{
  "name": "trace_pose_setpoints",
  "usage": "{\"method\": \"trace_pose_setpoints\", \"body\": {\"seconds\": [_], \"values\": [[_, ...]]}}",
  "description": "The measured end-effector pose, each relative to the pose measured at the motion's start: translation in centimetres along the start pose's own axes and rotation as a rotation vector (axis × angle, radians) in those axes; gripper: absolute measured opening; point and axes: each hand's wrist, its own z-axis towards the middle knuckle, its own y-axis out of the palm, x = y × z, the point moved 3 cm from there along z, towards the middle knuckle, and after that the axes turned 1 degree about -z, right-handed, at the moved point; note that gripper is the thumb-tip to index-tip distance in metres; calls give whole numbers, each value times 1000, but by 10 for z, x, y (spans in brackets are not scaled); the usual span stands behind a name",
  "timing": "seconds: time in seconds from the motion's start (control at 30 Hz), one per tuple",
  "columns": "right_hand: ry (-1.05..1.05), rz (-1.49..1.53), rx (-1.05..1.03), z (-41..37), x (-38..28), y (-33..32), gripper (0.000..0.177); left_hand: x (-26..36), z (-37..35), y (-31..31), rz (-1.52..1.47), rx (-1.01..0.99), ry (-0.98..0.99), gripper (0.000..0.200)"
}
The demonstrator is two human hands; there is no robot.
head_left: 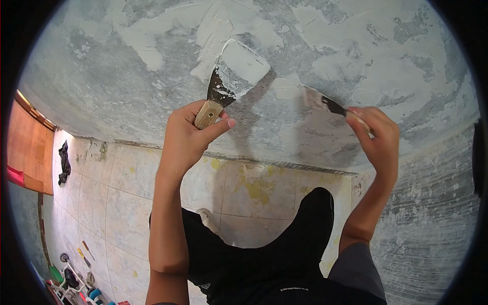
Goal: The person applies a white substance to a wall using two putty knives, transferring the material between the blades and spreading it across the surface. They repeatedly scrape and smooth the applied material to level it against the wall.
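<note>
The left hand (189,136) has its fingers closed round the wooden handle of a filler-laden putty knife (235,71) at the wall (101,91). The right hand (378,140) pinches a wide blade (310,101) flat against it. White patches cover the top; I'd judge much grey remains uncoated.

interior room under renovation or finishing work. the bare grey wall (127,91) carries fresh white filler patches (351,30), unevenly spread. a broad putty knife (231,76) and a second knife (325,104), both smeared with filler, are held at the wall. the tiled floor (127,203) shows yellow stains (259,189). a wooden door (30,152) stands at the left. hand tools (76,282) and a black cloth (64,162) lie loose on the floor.
</note>
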Motion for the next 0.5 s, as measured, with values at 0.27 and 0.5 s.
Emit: {"method": "trace_pose_setpoints", "body": {"seconds": [0.27, 0.5], "values": [[-19, 32, -71, -1, -5, 37, 14, -1, 0, 8, 2, -8, 27, 19], [76, 85, 38, -25, 9, -6, 15, 0, -5, 3, 13, 6, 18, 19]]}}
